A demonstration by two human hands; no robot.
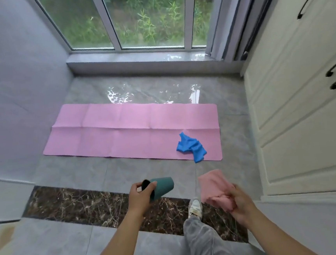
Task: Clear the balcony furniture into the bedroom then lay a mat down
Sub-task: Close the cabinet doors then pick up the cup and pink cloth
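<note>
A pink mat [122, 131] lies unfolded flat on the grey balcony floor, creased from folding, parallel to the window. A crumpled blue cloth [191, 146] rests on the mat's near right corner. My left hand [141, 197] grips a teal ribbed cup [163, 187] tipped on its side, its dark mouth facing left. My right hand [240, 203] is closed around a bunched pink cloth [215, 185]. Both hands hover above the dark marble threshold, short of the mat.
A raised grey window sill [136, 59] and sliding glass panes close the far side. White cabinets with black handles [302, 95] line the right. A grey wall stands at left. The dark marble threshold strip [78, 204] crosses the floor. My foot in a white shoe [195, 207] is on it.
</note>
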